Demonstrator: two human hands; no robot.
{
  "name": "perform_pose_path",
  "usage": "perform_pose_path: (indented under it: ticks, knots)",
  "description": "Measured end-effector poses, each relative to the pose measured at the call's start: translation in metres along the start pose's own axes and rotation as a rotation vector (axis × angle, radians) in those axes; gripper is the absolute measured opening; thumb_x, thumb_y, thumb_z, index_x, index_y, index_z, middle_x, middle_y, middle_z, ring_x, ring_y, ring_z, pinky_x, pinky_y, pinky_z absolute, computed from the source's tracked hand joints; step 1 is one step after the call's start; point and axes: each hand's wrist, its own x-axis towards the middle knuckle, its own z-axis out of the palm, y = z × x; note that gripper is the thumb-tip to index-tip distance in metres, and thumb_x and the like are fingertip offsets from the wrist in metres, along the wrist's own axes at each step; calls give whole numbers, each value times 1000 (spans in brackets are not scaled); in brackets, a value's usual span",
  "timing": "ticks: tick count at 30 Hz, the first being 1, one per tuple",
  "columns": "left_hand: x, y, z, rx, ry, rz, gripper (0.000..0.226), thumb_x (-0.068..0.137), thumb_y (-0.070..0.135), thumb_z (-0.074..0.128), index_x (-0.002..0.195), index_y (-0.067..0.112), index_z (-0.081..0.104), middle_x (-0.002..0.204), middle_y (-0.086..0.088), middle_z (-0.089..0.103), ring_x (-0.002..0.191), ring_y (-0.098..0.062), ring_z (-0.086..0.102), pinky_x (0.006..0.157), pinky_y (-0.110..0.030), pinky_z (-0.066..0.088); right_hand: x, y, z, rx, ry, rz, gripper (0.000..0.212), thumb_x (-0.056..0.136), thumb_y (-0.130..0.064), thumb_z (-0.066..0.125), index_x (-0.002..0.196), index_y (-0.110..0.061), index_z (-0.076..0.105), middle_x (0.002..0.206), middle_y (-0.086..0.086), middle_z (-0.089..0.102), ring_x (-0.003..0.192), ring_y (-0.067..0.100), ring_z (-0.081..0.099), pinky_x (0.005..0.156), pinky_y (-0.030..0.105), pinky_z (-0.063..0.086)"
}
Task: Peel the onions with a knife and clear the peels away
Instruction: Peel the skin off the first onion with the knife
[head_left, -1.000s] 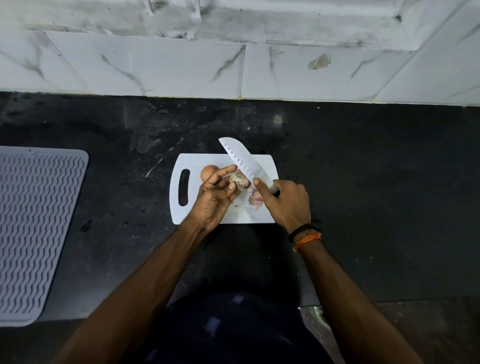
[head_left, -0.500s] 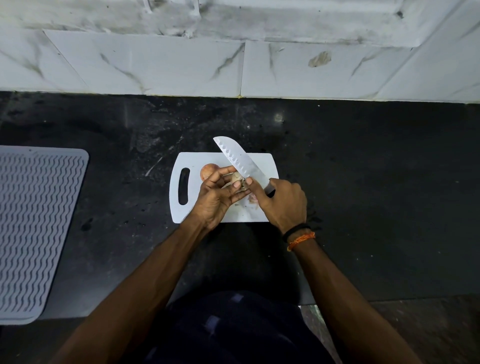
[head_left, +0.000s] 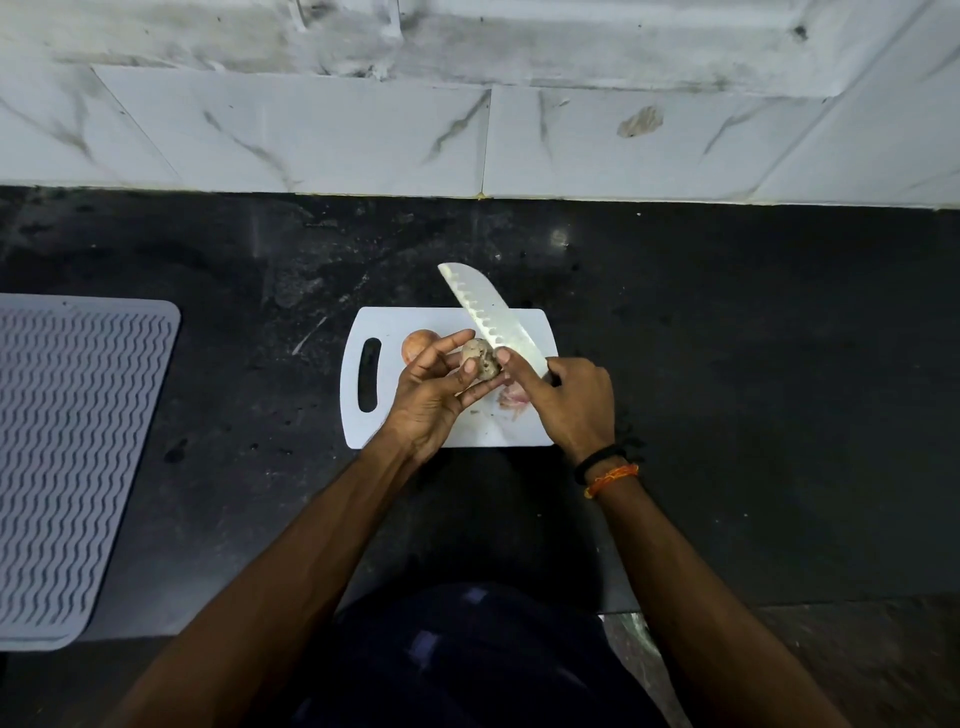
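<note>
My left hand (head_left: 434, 392) holds a small pale, dirty onion (head_left: 480, 358) above the white cutting board (head_left: 457, 431), fingers and thumb curled round it. My right hand (head_left: 569, 402) grips the handle of a wide dimpled knife (head_left: 488, 312); the blade slants up and left, and its edge meets the onion's right side. My right thumb touches the onion beside the blade. A second, orange-skinned onion (head_left: 417, 344) lies on the board behind my left hand. Pinkish peel pieces (head_left: 514, 400) lie on the board under my right hand.
The board sits on a black stone counter (head_left: 727, 364) with a white marble-look tiled wall (head_left: 311, 130) behind. A grey ribbed drying mat (head_left: 67, 452) lies at the left edge. My dark clothing fills the bottom middle.
The knife and my right hand have shifted slightly, with the blade staying against the onion. My left hand has turned the onion a little, so more of its pale surface shows.
</note>
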Motion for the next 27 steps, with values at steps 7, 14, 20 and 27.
perform_pose_path:
  ticks: [7, 14, 20, 27]
  knots:
    - [5, -2, -3, -114, 3, -49, 41, 91, -2, 58, 132, 1, 58, 143, -25, 51, 126, -42, 58, 97, -47, 55, 0, 20, 0, 5, 60, 70, 75, 74, -85, 50, 64, -12, 68, 58, -1, 64, 55, 13, 62, 51, 38, 50]
    - [6, -2, -1, -190, -13, -88, 38, 97, 0, 50, 134, -2, 54, 140, -26, 55, 127, -42, 57, 103, -50, 51, -2, 15, 2, -9, -48, 81, 44, 80, -65, 67, 72, -23, 66, 74, -9, 68, 69, 9, 65, 62, 32, 54]
    - [4, 1, 0, -215, 23, -146, 24, 93, 6, 55, 108, 5, 74, 121, -23, 68, 114, -42, 65, 102, -48, 51, 0, 11, 4, 32, -87, 68, 56, 80, -68, 65, 100, -15, 70, 95, -4, 73, 79, 11, 68, 66, 35, 60]
    - [7, 0, -7, -203, 46, -131, 37, 98, 6, 50, 134, 2, 56, 130, -25, 63, 124, -43, 59, 102, -48, 52, 5, 7, 0, 65, 10, 148, 36, 97, -47, 57, 81, -16, 68, 76, 1, 70, 65, 13, 63, 53, 25, 44]
